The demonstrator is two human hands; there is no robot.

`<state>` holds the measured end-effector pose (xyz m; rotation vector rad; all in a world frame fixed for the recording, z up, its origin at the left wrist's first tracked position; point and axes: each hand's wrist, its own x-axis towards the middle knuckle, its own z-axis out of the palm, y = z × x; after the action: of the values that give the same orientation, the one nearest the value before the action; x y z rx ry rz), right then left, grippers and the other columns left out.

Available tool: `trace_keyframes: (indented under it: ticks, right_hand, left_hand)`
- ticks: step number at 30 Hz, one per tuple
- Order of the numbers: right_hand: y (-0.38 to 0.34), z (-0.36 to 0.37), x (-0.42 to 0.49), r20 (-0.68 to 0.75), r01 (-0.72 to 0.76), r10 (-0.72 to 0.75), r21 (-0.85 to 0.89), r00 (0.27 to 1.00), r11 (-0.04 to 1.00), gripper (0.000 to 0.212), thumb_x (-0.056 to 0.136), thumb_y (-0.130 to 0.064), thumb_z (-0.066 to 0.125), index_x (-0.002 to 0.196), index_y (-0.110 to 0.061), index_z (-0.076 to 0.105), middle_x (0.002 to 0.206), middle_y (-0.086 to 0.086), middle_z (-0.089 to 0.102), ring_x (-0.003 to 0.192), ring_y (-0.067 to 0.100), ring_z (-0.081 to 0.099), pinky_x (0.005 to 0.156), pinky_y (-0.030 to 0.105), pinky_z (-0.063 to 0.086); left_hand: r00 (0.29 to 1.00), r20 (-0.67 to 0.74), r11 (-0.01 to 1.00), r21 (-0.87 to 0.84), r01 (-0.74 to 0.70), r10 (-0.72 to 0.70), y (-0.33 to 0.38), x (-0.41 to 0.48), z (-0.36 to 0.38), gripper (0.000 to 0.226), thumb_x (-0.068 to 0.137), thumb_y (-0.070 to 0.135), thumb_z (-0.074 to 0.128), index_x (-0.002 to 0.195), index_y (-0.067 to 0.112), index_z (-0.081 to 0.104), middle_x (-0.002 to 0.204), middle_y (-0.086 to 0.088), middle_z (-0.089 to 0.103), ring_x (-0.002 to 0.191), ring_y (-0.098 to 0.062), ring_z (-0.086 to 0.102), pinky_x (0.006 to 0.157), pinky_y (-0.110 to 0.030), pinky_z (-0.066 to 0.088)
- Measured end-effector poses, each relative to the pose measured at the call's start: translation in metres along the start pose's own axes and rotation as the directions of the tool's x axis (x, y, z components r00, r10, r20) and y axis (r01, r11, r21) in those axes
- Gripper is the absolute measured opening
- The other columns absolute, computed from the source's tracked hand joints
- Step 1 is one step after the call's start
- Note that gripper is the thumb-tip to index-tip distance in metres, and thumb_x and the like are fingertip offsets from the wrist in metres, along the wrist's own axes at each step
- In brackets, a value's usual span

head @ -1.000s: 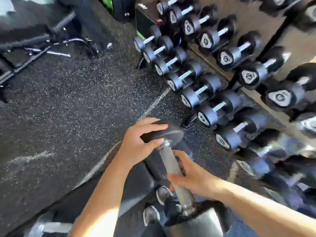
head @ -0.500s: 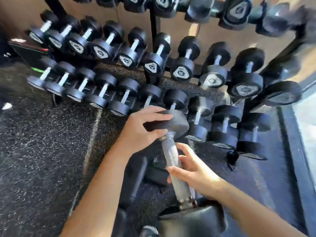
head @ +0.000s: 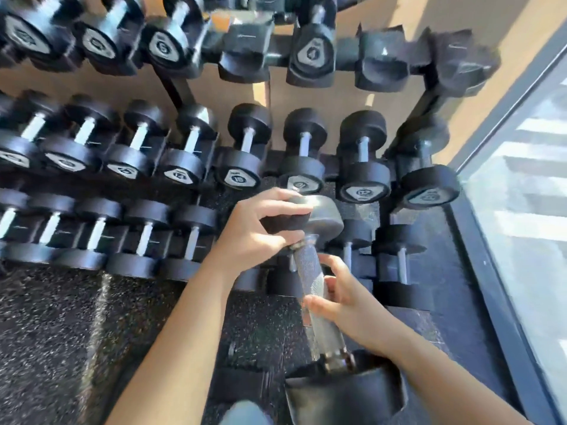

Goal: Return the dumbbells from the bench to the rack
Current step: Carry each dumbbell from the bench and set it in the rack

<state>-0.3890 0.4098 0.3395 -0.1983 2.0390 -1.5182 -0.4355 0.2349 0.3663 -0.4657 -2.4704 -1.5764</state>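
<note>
Before the rack's (head: 408, 124) right end, the left hand (head: 254, 234) clamps the dumbbell's (head: 316, 289) far head, right hand (head: 346, 305) wraps its handle; best lowered level into a free cradle.

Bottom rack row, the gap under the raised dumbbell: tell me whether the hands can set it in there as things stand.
Probably yes. The left hand grips the top head and the right hand the handle of the dumbbell, close before the bottom row. Nothing blocks the way, though the slot itself is mostly hidden.
</note>
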Motion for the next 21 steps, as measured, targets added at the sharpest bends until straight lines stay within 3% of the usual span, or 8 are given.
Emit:
trace_keyframes:
  ticks: [2, 4, 9, 13, 15, 18, 21]
  right_hand:
    - [-0.005, -0.018, 0.011, -0.045, -0.011, 0.010, -0.030, 0.999, 0.999, 0.058, 0.086, -0.008, 0.057, 0.134, -0.018, 0.026, 0.107, 0.030, 0.058, 0.090, 0.038, 0.064, 0.088, 0.049, 0.051]
    - [-0.009, -0.031, 0.023, -0.070, -0.017, 0.016, -0.019, 0.997, 1.000, 0.058, 0.086, -0.008, 0.057, 0.133, -0.019, 0.027, 0.108, 0.030, 0.058, 0.093, 0.044, 0.060, 0.089, 0.054, 0.048]
    - [-0.016, -0.054, 0.054, -0.047, 0.031, -0.028, 0.054, 0.999, 0.998, 0.050, 0.087, -0.004, 0.054, 0.130, -0.017, 0.029, 0.086, 0.011, 0.064, 0.073, 0.018, 0.066, 0.080, 0.041, 0.056]
    - [-0.019, -0.061, 0.088, -0.073, 0.032, -0.023, 0.128, 0.997, 0.991, 0.045, 0.087, -0.002, 0.053, 0.124, -0.020, 0.034, 0.082, 0.008, 0.059, 0.068, 0.011, 0.062, 0.082, 0.050, 0.054]
    - [-0.023, -0.061, 0.110, -0.094, 0.021, -0.009, 0.126, 0.996, 0.992, 0.043, 0.088, -0.004, 0.052, 0.122, -0.023, 0.035, 0.084, 0.008, 0.060, 0.068, 0.009, 0.062, 0.079, 0.044, 0.055]
    - [-0.037, -0.058, 0.150, -0.125, -0.008, 0.017, 0.076, 0.992, 0.997, 0.046, 0.088, -0.010, 0.053, 0.125, -0.026, 0.032, 0.092, 0.002, 0.063, 0.070, 0.008, 0.066, 0.068, 0.021, 0.053]
    - [-0.059, -0.049, 0.198, -0.196, -0.022, 0.046, 0.122, 0.979, 0.992, 0.048, 0.088, -0.007, 0.054, 0.127, -0.024, 0.031, 0.091, 0.003, 0.063, 0.067, 0.009, 0.066, 0.064, 0.019, 0.052]
  left_hand:
    - [0.999, 0.026, 1.000, -0.007, 0.020, -0.020, -0.001, 0.025, 0.006, 0.041, 0.065, -0.002, 0.077, 0.100, 0.018, 0.068, 0.108, 0.005, 0.063, 0.102, -0.001, 0.057, 0.089, -0.013, 0.041]
    - [0.999, 0.052, 1.000, -0.013, 0.009, -0.008, -0.004, 0.047, 0.009, 0.040, 0.065, -0.001, 0.076, 0.099, 0.019, 0.068, 0.108, 0.005, 0.064, 0.102, -0.002, 0.057, 0.089, -0.013, 0.042]
    - [0.994, 0.090, 0.998, 0.017, -0.056, 0.054, -0.019, 0.093, 0.010, 0.039, 0.067, 0.000, 0.076, 0.099, 0.020, 0.067, 0.106, 0.003, 0.064, 0.101, -0.004, 0.058, 0.089, -0.016, 0.044]
    - [0.990, 0.115, 0.997, 0.018, -0.078, 0.076, -0.044, 0.125, 0.005, 0.039, 0.067, 0.001, 0.075, 0.100, 0.020, 0.067, 0.108, 0.003, 0.063, 0.103, -0.004, 0.057, 0.092, -0.017, 0.043]
    - [0.990, 0.128, 0.998, 0.000, -0.065, 0.064, -0.061, 0.144, -0.002, 0.040, 0.067, 0.001, 0.075, 0.101, 0.022, 0.067, 0.108, 0.005, 0.063, 0.103, -0.003, 0.056, 0.092, -0.015, 0.042]
    - [0.985, 0.161, 0.998, -0.030, -0.060, 0.064, -0.087, 0.177, -0.021, 0.042, 0.068, 0.002, 0.075, 0.102, 0.024, 0.066, 0.110, 0.004, 0.062, 0.105, -0.003, 0.055, 0.093, -0.016, 0.041]
    - [0.974, 0.219, 0.996, -0.065, -0.053, 0.066, -0.112, 0.219, -0.050, 0.040, 0.068, 0.000, 0.075, 0.102, 0.020, 0.067, 0.110, 0.001, 0.063, 0.107, -0.008, 0.055, 0.097, -0.024, 0.042]
